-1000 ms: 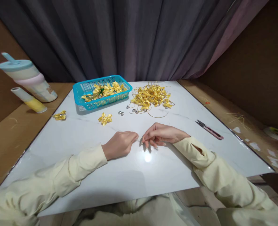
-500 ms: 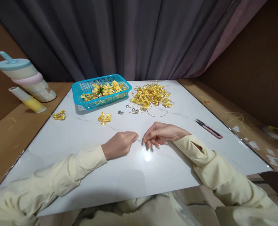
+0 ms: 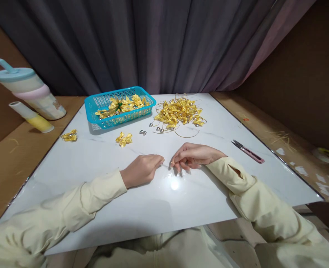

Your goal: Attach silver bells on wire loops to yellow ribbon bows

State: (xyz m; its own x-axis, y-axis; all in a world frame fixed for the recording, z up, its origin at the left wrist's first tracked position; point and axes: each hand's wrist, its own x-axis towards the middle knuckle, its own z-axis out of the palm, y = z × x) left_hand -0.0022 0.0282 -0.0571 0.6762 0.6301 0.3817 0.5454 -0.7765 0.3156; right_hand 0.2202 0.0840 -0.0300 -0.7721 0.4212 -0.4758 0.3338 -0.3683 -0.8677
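Our right hand (image 3: 190, 156), pinching a thin yellowish thread (image 3: 171, 162) over the worktop (image 3: 153, 217), has eased slightly away from our left hand (image 3: 142, 169), which is pinched closed, its contents too small to tell.

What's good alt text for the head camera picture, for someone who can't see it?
A person's left hand and right hand nearly meet over a white table, anything held too small to identify. Beyond are a blue basket of yellow flowers and a flower pile; scissors lie at right.

A dark, pleated curtain (image 3: 158, 44) hangs between 2 brown walls (image 3: 300, 70).
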